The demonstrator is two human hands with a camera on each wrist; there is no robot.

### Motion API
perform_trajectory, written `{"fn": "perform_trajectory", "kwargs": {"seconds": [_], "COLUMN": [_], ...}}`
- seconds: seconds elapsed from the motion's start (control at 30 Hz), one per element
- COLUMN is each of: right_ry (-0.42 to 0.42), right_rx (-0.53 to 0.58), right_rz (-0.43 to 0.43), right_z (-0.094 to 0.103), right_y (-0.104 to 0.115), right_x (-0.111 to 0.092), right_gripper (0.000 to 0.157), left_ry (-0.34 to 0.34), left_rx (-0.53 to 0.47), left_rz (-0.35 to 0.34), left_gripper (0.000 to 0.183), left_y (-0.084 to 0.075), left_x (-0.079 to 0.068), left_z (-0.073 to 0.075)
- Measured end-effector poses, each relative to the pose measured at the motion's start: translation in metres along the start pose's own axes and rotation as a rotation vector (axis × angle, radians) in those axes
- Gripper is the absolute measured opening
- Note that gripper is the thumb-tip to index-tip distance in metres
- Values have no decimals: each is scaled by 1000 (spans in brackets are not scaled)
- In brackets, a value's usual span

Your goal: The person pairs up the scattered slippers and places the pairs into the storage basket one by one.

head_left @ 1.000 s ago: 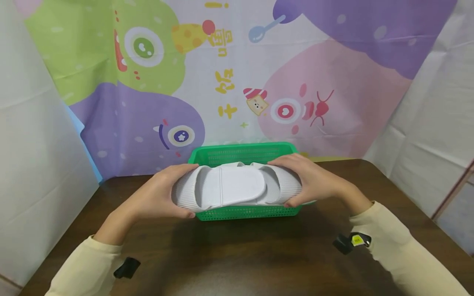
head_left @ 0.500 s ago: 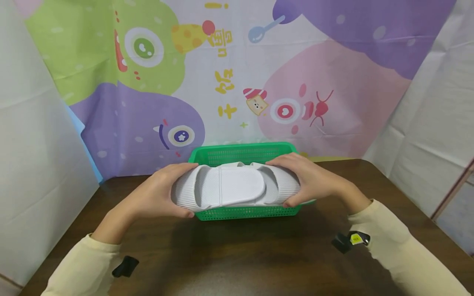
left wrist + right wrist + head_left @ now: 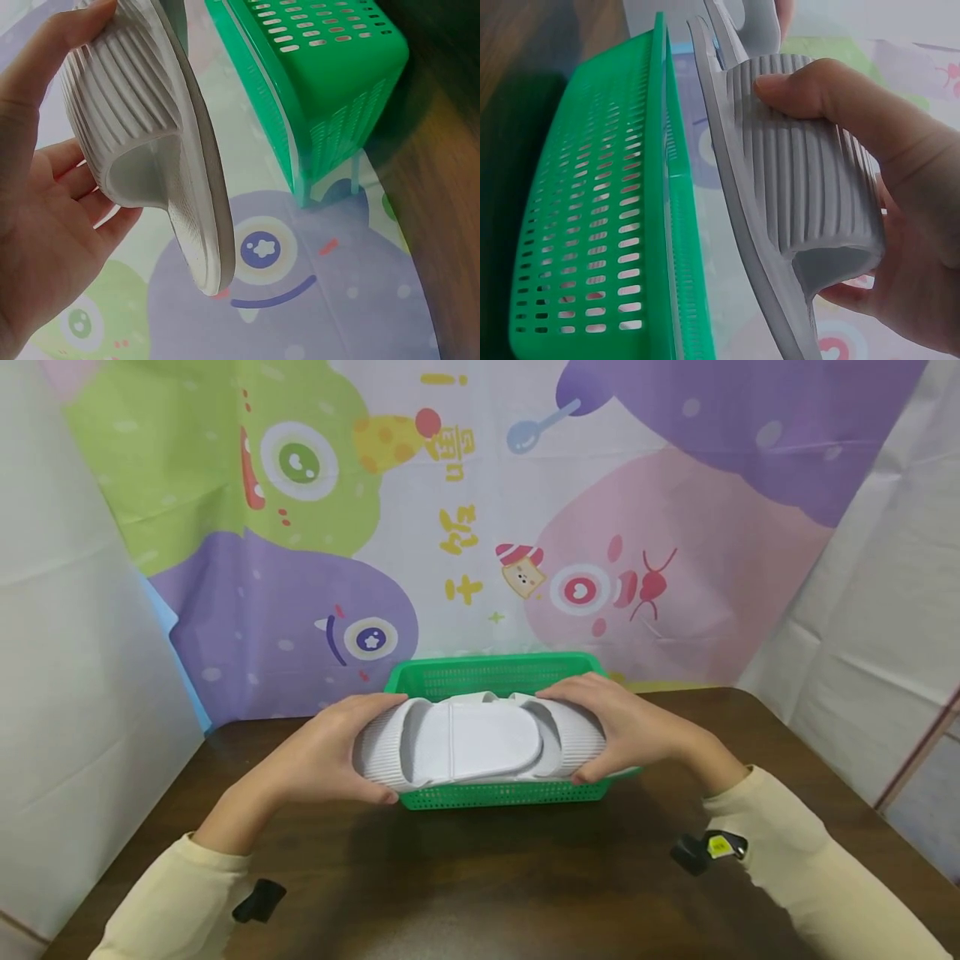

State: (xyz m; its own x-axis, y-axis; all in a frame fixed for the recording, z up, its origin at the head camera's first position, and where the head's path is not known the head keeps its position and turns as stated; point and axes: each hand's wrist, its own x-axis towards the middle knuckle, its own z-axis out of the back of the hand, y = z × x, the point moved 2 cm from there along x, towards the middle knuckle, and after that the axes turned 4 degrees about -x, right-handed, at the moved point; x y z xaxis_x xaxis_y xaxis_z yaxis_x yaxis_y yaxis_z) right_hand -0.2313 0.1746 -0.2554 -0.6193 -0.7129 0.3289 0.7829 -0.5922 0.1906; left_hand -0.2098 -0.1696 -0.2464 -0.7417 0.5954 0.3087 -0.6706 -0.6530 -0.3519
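Two white slippers with ribbed straps are held end to end over the green plastic basket, their soles overlapping in the middle. My left hand grips the left slipper across its strap, thumb on the near side. The strap of the right slipper is held the same way by my right hand. In the left wrist view the left slipper stands apart from the basket. The right wrist view shows the right slipper beside the basket's rim. The basket's inside is mostly hidden by the slippers.
The basket stands on a dark brown wooden table, toward its back edge. Behind it hangs a cartoon-printed cloth. White cloth walls close in both sides.
The head view has shifted slightly, so the scene sits a little lower. Both hands keep the same grip, and the slippers stay nearly still over the basket.
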Motion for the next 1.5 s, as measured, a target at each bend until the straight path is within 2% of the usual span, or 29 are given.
{"fn": "perform_trajectory", "kwargs": {"seconds": [0.77,1.5], "right_ry": [12,11], "right_rx": [13,26], "right_rz": [32,1], "right_z": [-2,-3], "right_y": [3,4], "right_x": [7,7], "right_gripper": [85,86], "left_ry": [-2,13], "left_rx": [-13,-27], "left_rz": [-22,-13], "left_gripper": [98,100], "left_y": [-6,-12], "left_x": [6,13], "left_z": [-2,-4]}}
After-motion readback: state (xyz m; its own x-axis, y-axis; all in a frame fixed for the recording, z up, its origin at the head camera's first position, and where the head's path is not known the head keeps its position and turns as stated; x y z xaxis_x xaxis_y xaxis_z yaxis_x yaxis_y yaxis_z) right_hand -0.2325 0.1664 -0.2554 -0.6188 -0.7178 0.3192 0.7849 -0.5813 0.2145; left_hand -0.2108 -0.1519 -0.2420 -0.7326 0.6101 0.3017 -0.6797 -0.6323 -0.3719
